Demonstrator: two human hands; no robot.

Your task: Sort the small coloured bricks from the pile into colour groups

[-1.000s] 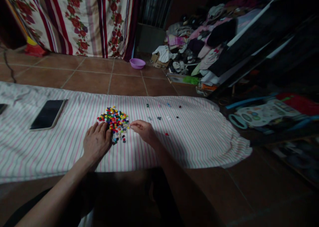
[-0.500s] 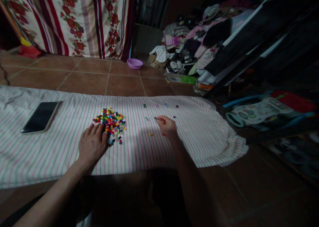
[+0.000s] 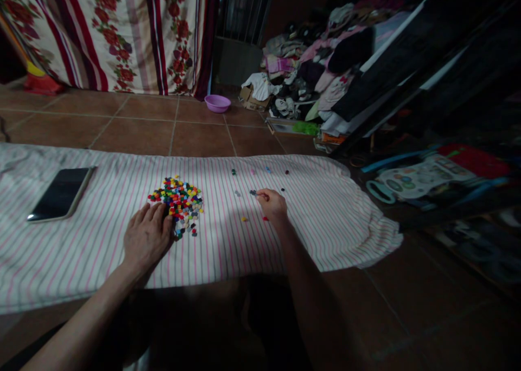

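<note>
A heap of small coloured beads [image 3: 178,198] lies on a pink-and-white striped cloth [image 3: 101,251] spread over the floor. My left hand [image 3: 147,238] rests flat on the cloth with its fingers stretched out, the fingertips touching the heap's near left edge. My right hand [image 3: 272,204] is well to the right of the heap, its fingers pinched together close to a dark bead [image 3: 252,192]. Whether a bead sits in the pinch is too small to make out. Several loose beads [image 3: 266,170] are scattered beyond it, and a yellow bead [image 3: 243,218] lies to its left.
A dark phone [image 3: 59,193] lies on the cloth at the left. Brown floor tiles [image 3: 195,135] stretch to a floral curtain [image 3: 101,29]. A purple bowl [image 3: 217,103] and a pile of clothes [image 3: 313,72] are at the back right; toys [image 3: 415,176] lie right.
My right hand left the right edge of the heap and moved right to the scattered beads. A yellow bead now lies between heap and hand. My left hand stayed.
</note>
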